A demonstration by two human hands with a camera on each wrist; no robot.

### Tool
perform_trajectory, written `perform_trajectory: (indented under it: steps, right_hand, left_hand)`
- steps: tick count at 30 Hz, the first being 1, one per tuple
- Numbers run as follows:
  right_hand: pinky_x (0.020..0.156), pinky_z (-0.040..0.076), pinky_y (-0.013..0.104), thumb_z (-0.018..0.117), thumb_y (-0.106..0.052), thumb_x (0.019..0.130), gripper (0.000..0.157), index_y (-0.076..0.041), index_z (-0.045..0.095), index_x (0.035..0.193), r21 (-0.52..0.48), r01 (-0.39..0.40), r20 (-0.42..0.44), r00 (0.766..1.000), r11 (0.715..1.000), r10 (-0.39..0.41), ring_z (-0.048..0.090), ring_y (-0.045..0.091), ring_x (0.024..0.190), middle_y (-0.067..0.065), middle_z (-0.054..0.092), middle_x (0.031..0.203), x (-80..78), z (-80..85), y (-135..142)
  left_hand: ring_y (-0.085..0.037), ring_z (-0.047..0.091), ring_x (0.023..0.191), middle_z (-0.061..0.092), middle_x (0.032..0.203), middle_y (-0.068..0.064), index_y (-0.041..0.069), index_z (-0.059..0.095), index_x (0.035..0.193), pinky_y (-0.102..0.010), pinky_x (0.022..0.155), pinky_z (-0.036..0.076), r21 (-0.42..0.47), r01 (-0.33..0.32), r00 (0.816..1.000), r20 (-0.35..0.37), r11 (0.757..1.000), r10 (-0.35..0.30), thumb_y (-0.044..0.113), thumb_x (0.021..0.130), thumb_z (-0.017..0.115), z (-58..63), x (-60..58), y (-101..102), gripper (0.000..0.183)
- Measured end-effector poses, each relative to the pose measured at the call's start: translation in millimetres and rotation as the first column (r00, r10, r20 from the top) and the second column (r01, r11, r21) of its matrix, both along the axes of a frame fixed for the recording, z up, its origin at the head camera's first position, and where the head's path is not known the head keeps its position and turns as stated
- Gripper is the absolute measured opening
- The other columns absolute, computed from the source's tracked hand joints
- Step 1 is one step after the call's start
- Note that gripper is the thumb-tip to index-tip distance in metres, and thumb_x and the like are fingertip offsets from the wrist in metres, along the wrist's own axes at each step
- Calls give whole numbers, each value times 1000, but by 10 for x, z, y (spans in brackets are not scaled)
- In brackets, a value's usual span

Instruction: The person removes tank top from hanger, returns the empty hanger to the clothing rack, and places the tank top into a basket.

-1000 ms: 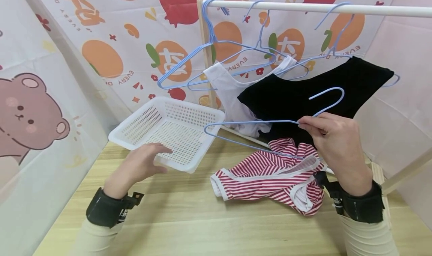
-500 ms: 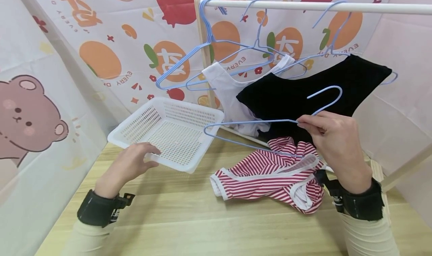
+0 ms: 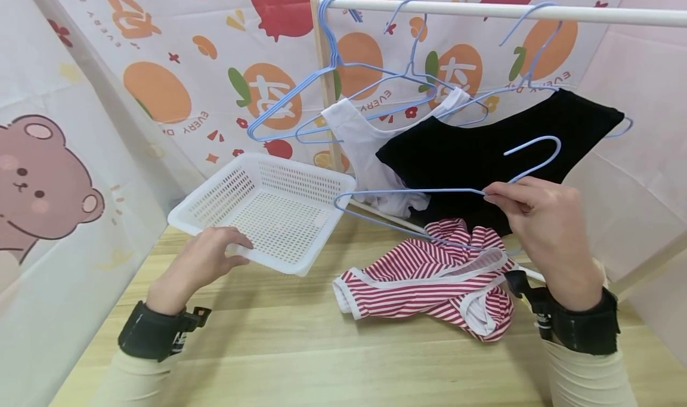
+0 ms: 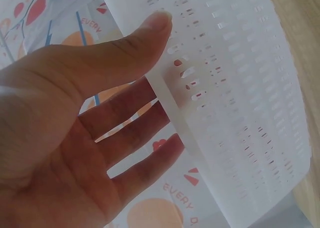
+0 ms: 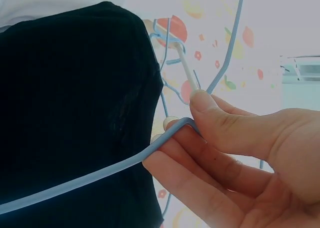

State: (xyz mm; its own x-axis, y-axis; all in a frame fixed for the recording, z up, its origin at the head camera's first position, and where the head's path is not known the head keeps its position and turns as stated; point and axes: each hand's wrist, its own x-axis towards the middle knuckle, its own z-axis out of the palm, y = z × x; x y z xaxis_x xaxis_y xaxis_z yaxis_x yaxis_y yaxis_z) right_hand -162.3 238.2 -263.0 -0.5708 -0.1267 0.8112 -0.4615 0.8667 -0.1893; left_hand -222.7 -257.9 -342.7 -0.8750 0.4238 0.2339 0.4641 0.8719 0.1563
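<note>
In the head view my left hand (image 3: 206, 261) is at the near rim of a white perforated plastic basket (image 3: 316, 240). The left wrist view shows the thumb on the outside of the basket wall (image 4: 240, 87), with the fingers behind the rim. My right hand (image 3: 547, 234) pinches a blue clothes hanger (image 3: 413, 190) near the base of its hook, which points up. Part of that hanger passes over a red-and-white striped shirt (image 3: 424, 293) lying crumpled on the table. Close behind the right hand hangs a black top (image 3: 472, 150), also large in the right wrist view.
A white rail (image 3: 483, 11) on a wooden frame runs across the back. Several blue hangers (image 3: 290, 99) hang bunched at its left end, and a white tank top (image 3: 359, 138) hangs beside the black one. Fruit-print cloth (image 3: 161, 37) covers the wall behind the wooden table (image 3: 300, 347).
My left hand has moved left onto the basket's near rim and now grips it. Over the last half second, my right hand has shifted slightly right with the hanger.
</note>
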Motion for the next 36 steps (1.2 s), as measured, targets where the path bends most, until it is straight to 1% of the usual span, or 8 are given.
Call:
perform_trajectory:
  steps: [7, 11, 16, 19, 23, 26, 33, 36]
  right_hand:
    - [57, 31, 7, 79, -2, 74, 12, -7, 78, 85, -93, -4, -46, 999, 996, -1, 37, -20, 65, 10, 70, 69, 9, 23, 130]
    - [59, 30, 3, 78, 0, 74, 12, -5, 78, 85, -122, 13, -64, 998, 992, -20, 38, -24, 67, 13, 71, 71, 28, 43, 240]
    - [61, 26, 2, 78, 0, 75, 11, -5, 78, 84, -116, 62, -101, 992, 991, -74, 34, -25, 65, 15, 69, 68, 14, 93, 407]
    - [63, 26, 0, 77, -1, 75, 10, -5, 78, 84, -111, 87, -105, 990, 990, -99, 34, -29, 68, 17, 70, 70, -7, 137, 506]
    - [69, 27, -4, 75, 2, 77, 10, -4, 77, 85, -95, 108, -81, 990, 990, -116, 35, -36, 76, 20, 72, 77, -25, 204, 610]
    - [70, 26, -4, 73, 3, 78, 9, -3, 77, 84, -57, 129, -58, 989, 990, -133, 33, -37, 76, 20, 72, 77, -37, 247, 677]
    - [63, 24, -1, 70, -3, 83, 8, -4, 76, 89, 8, 217, 42, 975, 976, -217, 26, -39, 77, 20, 72, 84, -110, 325, 859]
    - [58, 24, 1, 70, -4, 83, 8, -3, 76, 89, 28, 239, 59, 969, 971, -240, 24, -39, 73, 21, 72, 84, -170, 384, 959]
  left_hand:
    - [-30, 67, 91, 73, 96, -9, 10, 75, 92, -47, 73, 53, 3, -5, 1000, 8, 1000, 5, 10, 65, 85, 17, -4, 2, 29]
    - [-30, 67, 92, 73, 97, -10, 10, 75, 93, -46, 72, 52, 7, -9, 1000, 19, 1000, 8, 10, 66, 85, 26, -11, 3, 29]
    - [-29, 67, 91, 73, 96, -9, 11, 76, 92, -45, 71, 52, 4, -9, 1000, 14, 1000, 9, 10, 66, 85, 23, -3, -12, 28]
    - [-28, 67, 90, 73, 95, -7, 13, 76, 91, -44, 69, 52, 0, -4, 1000, 6, 1000, 4, 10, 66, 85, 18, 4, -15, 27]
    - [-28, 68, 89, 73, 94, -5, 15, 76, 91, -43, 67, 52, 4, 2, 1000, 6, 1000, -2, 11, 66, 85, -1, 16, -17, 27]
    - [-28, 68, 88, 73, 93, -5, 15, 76, 90, -42, 65, 52, 4, 4, 1000, 6, 1000, -4, 12, 66, 85, -20, 29, -24, 27]
    - [-26, 67, 87, 73, 91, -3, 15, 76, 89, -37, 62, 50, -8, -1, 1000, -15, 1000, 1, 11, 64, 86, -19, 34, -43, 27]
    - [-26, 67, 87, 73, 92, -4, 14, 76, 90, -36, 62, 50, -3, 6, 1000, -22, 1000, -6, 11, 64, 86, -9, 9, -27, 27]
